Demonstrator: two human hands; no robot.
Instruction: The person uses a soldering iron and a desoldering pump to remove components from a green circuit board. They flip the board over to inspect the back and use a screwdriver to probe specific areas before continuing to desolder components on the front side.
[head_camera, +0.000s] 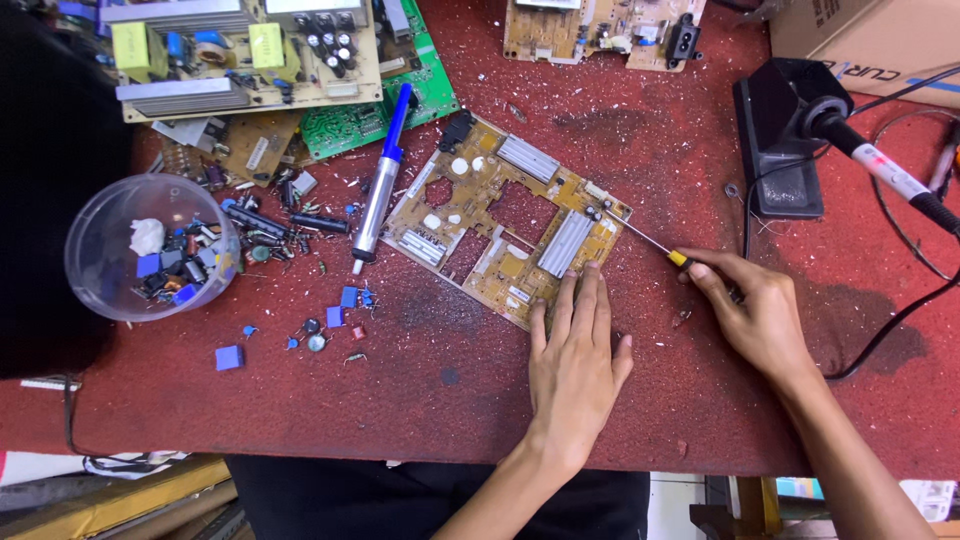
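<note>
A tan circuit board (500, 215) with metal heat sinks and cut-out holes lies tilted on the red worktop (400, 370). My left hand (578, 350) lies flat with its fingers pressed on the board's near edge. My right hand (755, 315) grips a thin screwdriver (650, 240) with a yellow collar. Its tip touches the board's right corner beside a heat sink.
A blue and silver desoldering pump (383, 185) lies left of the board. A clear bowl (150, 250) of small parts stands at the left, with loose components around it. More circuit boards (240, 50) lie at the back. A soldering iron (880, 165) rests on its black stand (785, 135) at the right, cables trailing.
</note>
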